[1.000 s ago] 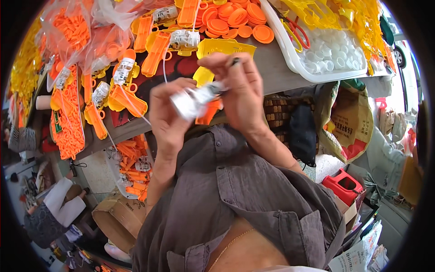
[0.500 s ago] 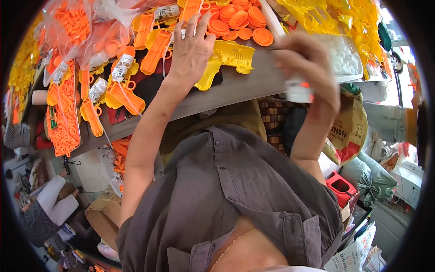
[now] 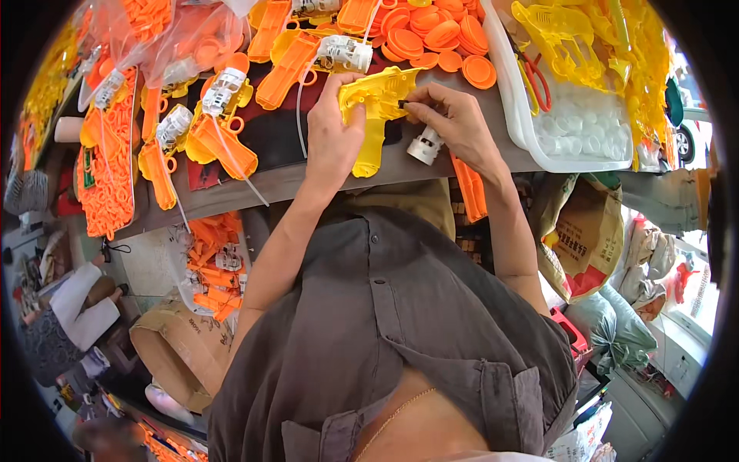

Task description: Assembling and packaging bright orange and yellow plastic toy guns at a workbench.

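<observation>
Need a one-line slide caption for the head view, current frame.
Left hand grips a yellow toy-gun shell on the workbench while the right hand works at its rear, amid orange plastic parts.

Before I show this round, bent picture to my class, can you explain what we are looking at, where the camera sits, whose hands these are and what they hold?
The camera sits on a person's head and looks down, so you see their grey shirt and both own arms. Its wide lens bends straight edges. The left hand grips a yellow toy-gun shell on the worktable. The right hand pinches at the shell's top, with a small white plastic part just beneath it. Orange plastic pieces, orange round caps and a white tray lie around.
</observation>
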